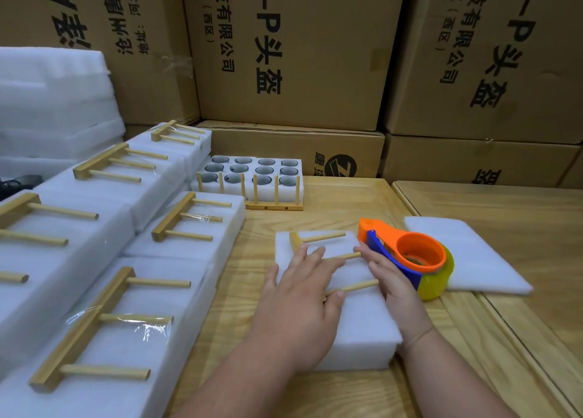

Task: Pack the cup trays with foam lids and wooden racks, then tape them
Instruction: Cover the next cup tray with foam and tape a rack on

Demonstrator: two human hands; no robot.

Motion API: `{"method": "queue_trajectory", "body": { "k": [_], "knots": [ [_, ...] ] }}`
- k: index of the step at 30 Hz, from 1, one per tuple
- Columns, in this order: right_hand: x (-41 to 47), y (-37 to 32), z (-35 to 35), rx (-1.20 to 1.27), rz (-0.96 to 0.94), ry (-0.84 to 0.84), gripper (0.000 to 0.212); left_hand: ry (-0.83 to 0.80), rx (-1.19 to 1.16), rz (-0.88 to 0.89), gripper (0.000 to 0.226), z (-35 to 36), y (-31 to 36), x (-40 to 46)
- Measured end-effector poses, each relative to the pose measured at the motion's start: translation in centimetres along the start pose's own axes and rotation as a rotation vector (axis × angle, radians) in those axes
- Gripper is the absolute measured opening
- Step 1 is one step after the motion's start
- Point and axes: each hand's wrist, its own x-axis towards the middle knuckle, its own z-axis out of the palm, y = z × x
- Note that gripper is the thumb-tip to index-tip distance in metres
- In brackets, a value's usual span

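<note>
A white foam-lidded cup tray (359, 323) lies on the wooden table in front of me with a wooden rack (325, 237) laid on its lid. My left hand (303, 294) lies flat over the rack's pegs, fingers spread. My right hand (392, 286) grips an orange and blue tape dispenser (410, 253) with a yellowish roll, held at the tray's right edge. Two uncovered cup trays (252, 171) showing dark cups stand farther back, with an upright wooden rack (268, 196) in front of them.
Several taped packs with racks on top (132, 323) fill the left side. A loose foam lid (467, 253) lies to the right of the dispenser. A stack of foam sheets (53, 102) sits at far left. Cardboard boxes (299, 54) wall the back.
</note>
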Motion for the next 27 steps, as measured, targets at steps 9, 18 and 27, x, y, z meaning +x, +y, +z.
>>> {"method": "queue_trajectory", "body": {
  "k": [9,18,27],
  "knots": [
    [0.3,0.4,-0.3,-0.086,-0.011,0.069,0.016,0.100,-0.005,-0.087,0.089,0.6,0.0,-0.2],
    [0.2,0.3,-0.2,-0.079,-0.020,0.118,0.026,0.297,-1.383,-0.394,0.040,-0.8,-1.7,-0.6],
    [-0.2,0.3,-0.1,-0.132,-0.041,0.130,0.029,0.165,-1.345,-0.396,0.042,1.2,-4.3,-1.0]
  ]
}}
